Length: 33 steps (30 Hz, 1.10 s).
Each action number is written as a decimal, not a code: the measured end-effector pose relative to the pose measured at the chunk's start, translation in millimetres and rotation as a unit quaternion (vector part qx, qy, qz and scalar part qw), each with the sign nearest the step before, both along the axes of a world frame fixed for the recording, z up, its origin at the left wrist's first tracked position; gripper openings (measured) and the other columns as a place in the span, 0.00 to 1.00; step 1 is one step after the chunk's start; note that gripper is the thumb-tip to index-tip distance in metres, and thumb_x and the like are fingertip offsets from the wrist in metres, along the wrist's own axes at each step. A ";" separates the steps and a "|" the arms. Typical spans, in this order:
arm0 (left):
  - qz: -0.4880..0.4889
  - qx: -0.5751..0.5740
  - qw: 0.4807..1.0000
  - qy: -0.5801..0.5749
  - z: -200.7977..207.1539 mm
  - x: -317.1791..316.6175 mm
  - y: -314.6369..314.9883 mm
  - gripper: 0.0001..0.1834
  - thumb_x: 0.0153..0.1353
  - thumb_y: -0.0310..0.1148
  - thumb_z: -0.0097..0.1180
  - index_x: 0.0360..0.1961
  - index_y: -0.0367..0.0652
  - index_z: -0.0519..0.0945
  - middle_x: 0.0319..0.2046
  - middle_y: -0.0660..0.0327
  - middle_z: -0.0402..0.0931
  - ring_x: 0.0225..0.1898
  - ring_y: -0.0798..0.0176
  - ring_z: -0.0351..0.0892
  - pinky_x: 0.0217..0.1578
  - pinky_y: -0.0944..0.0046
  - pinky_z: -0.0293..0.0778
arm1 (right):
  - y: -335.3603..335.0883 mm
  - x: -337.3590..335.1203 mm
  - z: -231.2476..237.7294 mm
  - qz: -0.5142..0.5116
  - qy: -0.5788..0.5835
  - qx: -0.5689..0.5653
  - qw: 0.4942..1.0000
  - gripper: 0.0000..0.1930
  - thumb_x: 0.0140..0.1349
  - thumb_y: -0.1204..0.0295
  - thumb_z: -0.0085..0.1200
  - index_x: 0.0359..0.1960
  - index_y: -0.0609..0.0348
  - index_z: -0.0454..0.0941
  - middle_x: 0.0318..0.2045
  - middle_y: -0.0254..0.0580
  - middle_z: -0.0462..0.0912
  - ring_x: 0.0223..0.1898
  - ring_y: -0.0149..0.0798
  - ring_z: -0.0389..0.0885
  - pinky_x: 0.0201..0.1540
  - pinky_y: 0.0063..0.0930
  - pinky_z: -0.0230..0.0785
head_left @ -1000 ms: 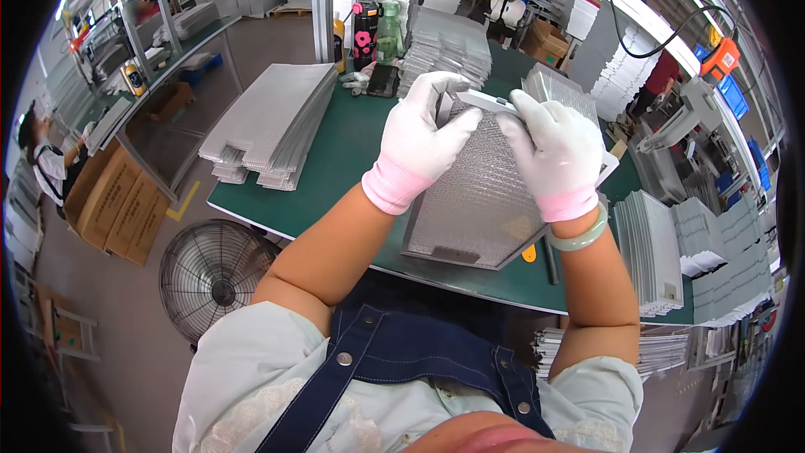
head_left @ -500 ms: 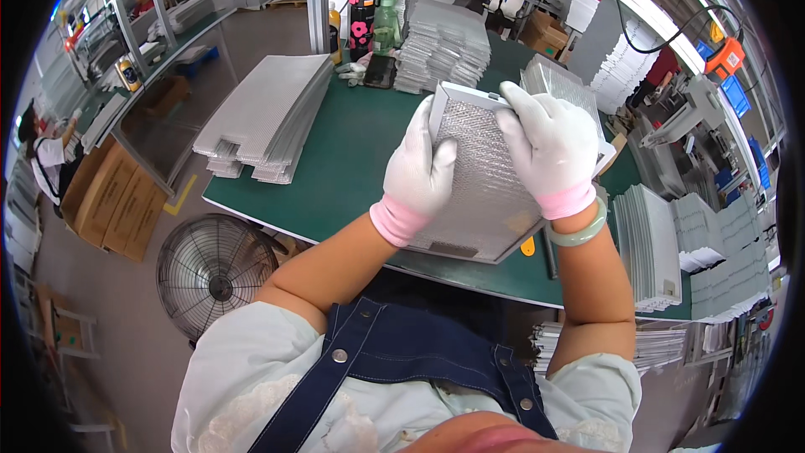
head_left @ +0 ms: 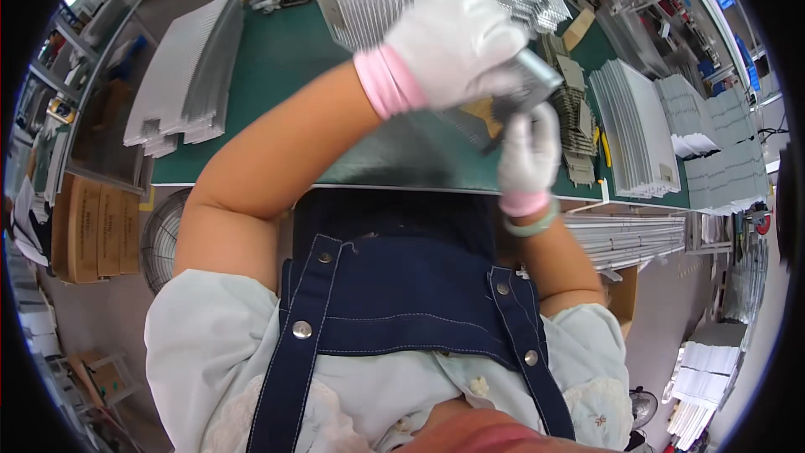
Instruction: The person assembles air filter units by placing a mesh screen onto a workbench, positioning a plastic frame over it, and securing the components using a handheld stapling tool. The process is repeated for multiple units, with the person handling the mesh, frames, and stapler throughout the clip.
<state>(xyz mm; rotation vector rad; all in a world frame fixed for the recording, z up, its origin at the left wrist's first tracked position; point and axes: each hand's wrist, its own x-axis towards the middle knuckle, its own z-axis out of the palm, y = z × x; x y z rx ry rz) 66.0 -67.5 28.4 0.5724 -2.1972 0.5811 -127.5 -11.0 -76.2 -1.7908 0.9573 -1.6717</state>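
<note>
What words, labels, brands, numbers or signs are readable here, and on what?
None clear enough to quote.
Cardboard boxes, far left: dark print, too small and blurred to read.
Yellow bottle, far left: label markings too small to read.
Mesh panel at the left hand: no lettering I can make out.

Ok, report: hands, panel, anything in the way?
Left hand gripping mesh panel, tilted. Right hand near its corner, hold blurred. Stacked grey pieces close by, right side.

left hand (head_left: 457, 42): white glove (head_left: 444, 25), pink cuff (head_left: 387, 82) | right hand (head_left: 530, 155): same, pale-green bangle (head_left: 534, 223) | apron (head_left: 411, 323): navy, metal buttons (head_left: 302, 330) | sleeves (head_left: 205, 331): pale
</note>
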 end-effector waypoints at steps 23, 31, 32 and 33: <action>-0.019 0.121 0.987 0.107 -88.5 -22.3 14.5 0.30 0.39 0.51 0.73 0.38 0.45 0.75 0.39 0.56 0.74 0.57 0.41 0.70 0.64 0.31 0.54 | -133.9 -100.7 -57.9 -0.136 0.359 0.137 0.913 0.18 0.63 0.60 0.55 0.43 0.64 0.74 0.32 0.54 0.81 0.37 0.53 0.82 0.44 0.42 0.71; -0.028 0.118 0.986 0.111 -86.3 -33.4 9.7 0.27 0.40 0.49 0.74 0.35 0.45 0.75 0.38 0.57 0.74 0.56 0.42 0.72 0.64 0.31 0.56 | -28.2 -117.6 115.0 0.006 0.552 -0.211 0.807 0.14 0.61 0.78 0.59 0.49 0.60 0.79 0.30 0.44 0.82 0.28 0.36 0.81 0.34 0.27 0.72; -0.024 0.119 0.987 0.107 -86.9 -32.2 10.5 0.27 0.40 0.48 0.74 0.34 0.45 0.75 0.37 0.57 0.75 0.56 0.42 0.73 0.64 0.32 0.56 | -27.1 -113.6 124.1 0.008 0.497 -0.226 0.838 0.11 0.62 0.81 0.57 0.46 0.62 0.79 0.31 0.42 0.83 0.29 0.36 0.80 0.35 0.27 0.72; -0.026 0.121 0.986 0.108 -88.2 -32.3 9.3 0.27 0.40 0.47 0.74 0.35 0.45 0.75 0.37 0.57 0.75 0.55 0.42 0.73 0.64 0.32 0.56 | -26.1 -111.7 128.2 0.007 0.442 -0.241 0.864 0.09 0.62 0.84 0.54 0.43 0.64 0.79 0.32 0.41 0.83 0.30 0.37 0.79 0.37 0.27 0.73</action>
